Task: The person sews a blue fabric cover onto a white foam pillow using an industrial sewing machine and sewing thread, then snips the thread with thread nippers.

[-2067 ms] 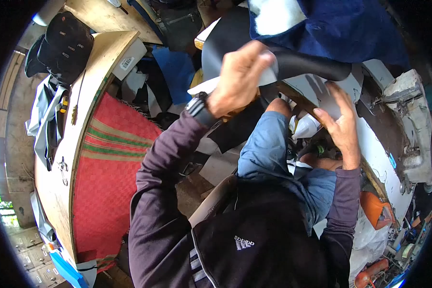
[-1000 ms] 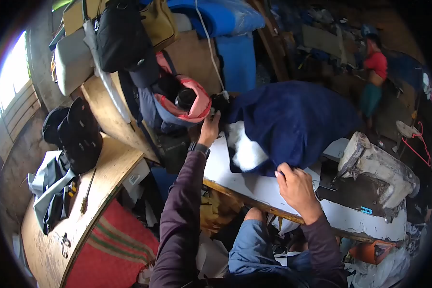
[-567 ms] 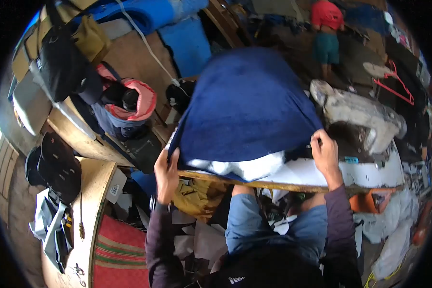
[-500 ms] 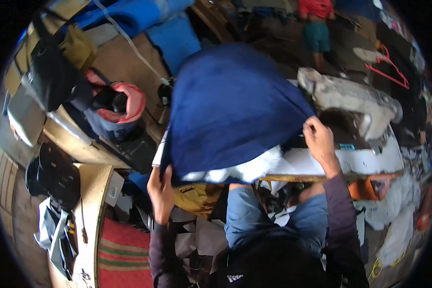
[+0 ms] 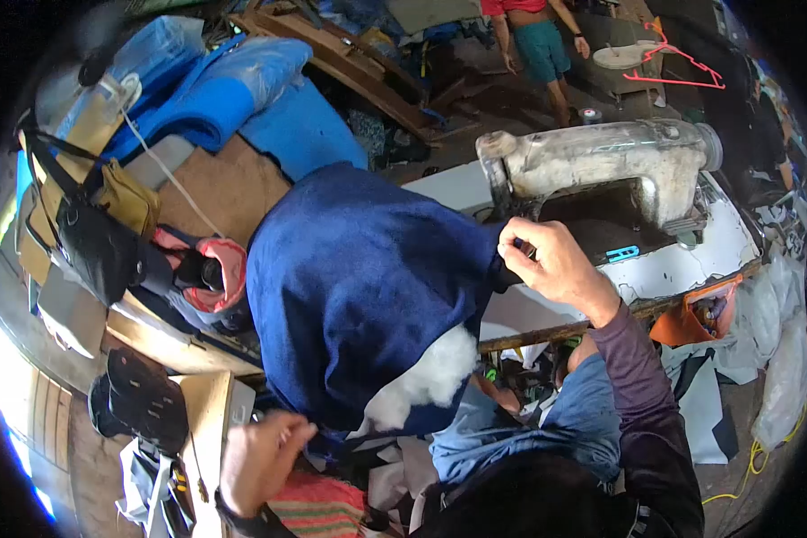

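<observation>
A large navy blue cloth cover (image 5: 359,269) bulges in front of me, with white fluffy stuffing (image 5: 426,381) showing along its open lower edge. My right hand (image 5: 556,264) is closed, its thumb and fingers pinching the cover's right corner beside the sewing machine. At the lower left, my left hand (image 5: 264,457) has its fingertips pressed together at the cover's lower-left edge; the exact grip is partly blurred. The cover hangs stretched between the two hands, over the table's left end.
A worn sewing machine (image 5: 601,161) stands on a white-edged table (image 5: 690,269), with a blue clip-like piece (image 5: 622,255) on it. Bags (image 5: 103,233) and blue rolled sheets (image 5: 215,99) are at left. A person (image 5: 542,49) stands beyond, near a red hanger (image 5: 677,72).
The cover has moved left and down in view, its left edge now lower. My left hand has dropped down and left; my right hand has shifted slightly left. The view has also turned.
</observation>
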A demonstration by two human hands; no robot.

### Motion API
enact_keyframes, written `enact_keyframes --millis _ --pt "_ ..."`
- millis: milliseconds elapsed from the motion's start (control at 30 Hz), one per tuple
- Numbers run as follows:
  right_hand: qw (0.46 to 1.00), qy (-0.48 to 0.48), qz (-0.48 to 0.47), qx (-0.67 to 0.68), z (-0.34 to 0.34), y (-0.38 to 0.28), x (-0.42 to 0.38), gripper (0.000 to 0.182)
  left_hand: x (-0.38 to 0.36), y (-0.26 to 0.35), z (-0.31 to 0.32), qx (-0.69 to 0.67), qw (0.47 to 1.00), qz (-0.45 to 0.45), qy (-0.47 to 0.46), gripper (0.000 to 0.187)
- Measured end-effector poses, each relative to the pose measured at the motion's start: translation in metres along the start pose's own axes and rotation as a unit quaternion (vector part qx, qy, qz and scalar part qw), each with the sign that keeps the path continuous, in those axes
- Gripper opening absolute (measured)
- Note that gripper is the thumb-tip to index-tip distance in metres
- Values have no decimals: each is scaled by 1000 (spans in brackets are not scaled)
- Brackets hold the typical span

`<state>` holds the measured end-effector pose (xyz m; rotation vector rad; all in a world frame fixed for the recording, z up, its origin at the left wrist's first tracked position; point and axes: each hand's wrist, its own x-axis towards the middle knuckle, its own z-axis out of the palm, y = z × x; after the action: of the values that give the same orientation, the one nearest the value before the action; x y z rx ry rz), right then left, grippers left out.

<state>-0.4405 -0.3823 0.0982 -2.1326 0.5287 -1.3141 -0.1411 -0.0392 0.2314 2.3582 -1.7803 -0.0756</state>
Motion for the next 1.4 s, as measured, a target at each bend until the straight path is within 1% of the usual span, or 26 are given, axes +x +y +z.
enact_keyframes --millis 33,100,133,233,267,367,467,500,533,600,667,700,733,767,833,867,900,933,967,1000,1067,1100,1133,1200,1300,1400 --pt "999 -17 34 24 -6 -5 -2 13 22 25 -17 -33 999 13 25 20" --pt "994 3 53 96 2 8 -13 13 82 62 -37 -40 977 196 68 21" --pt "989 14 64 134 5 13 -18 13 114 86 -43 -35 970 231 60 22" --pt "982 28 116 150 5 4 -30 12 241 131 -30 9 867 498 10 34" --pt "978 25 134 156 6 6 -33 10 279 145 -17 2 862 502 -62 39" --pt "989 80 70 107 9 4 -41 9 334 174 19 37 844 487 -222 49" --pt "991 87 68 73 10 5 -66 19 342 181 29 10 849 450 -277 54" --pt "988 96 86 84 12 4 -74 20 337 163 7 -1 874 415 -254 55" --pt "979 131 98 122 21 17 -81 24 332 139 -9 4 905 393 -166 56" --pt "941 147 162 259 26 29 -78 46 322 73 -32 11 940 340 -5 56" --pt "941 101 147 287 42 36 -50 62 298 -2 -48 8 978 174 112 57" --pt "948 76 139 276 45 28 -33 66 294 -52 -38 -2 976 130 172 63" --pt "936 24 178 303 52 17 -21 75 284 -98 -25 -16 977 44 208 66" --pt "941 -34 220 256 60 13 -12 68 272 -127 -13 -27 980 -75 185 68" --pt "966 9 244 85 97 25 -19 59 276 -203 43 -246 944 -54 213 62" --pt "967 -39 174 184 101 35 -20 44 271 -206 53 -206 945 -42 252 55" --pt "991 -26 113 61 99 49 -41 37 271 -206 63 -167 941 -29 293 49" --pt "993 0 113 37 96 54 -60 41 259 -191 70 -37 945 61 319 42" --pt "982 46 162 91 88 54 -79 45 247 -174 76 97 917 141 361 37" --pt "954 114 211 180 79 52 -98 50 244 -162 84 69 901 178 390 40" --pt "860 281 250 345 59 44 -135 60 197 -73 61 -129 945 31 297 57" --pt "811 368 235 388 49 39 -150 65 180 -46 55 -127 953 43 272 66" --pt "798 357 291 390 24 51 -163 63 167 -27 54 -124 954 72 264 68" --pt "790 429 362 245 -6 65 -171 59 146 5 63 -126 946 129 269 77" --pt "818 442 323 178 -30 70 -165 56 120 29 77 -74 918 188 340 89" --pt "848 409 304 147 -25 64 -147 53 92 46 89 -112 888 232 381 79"
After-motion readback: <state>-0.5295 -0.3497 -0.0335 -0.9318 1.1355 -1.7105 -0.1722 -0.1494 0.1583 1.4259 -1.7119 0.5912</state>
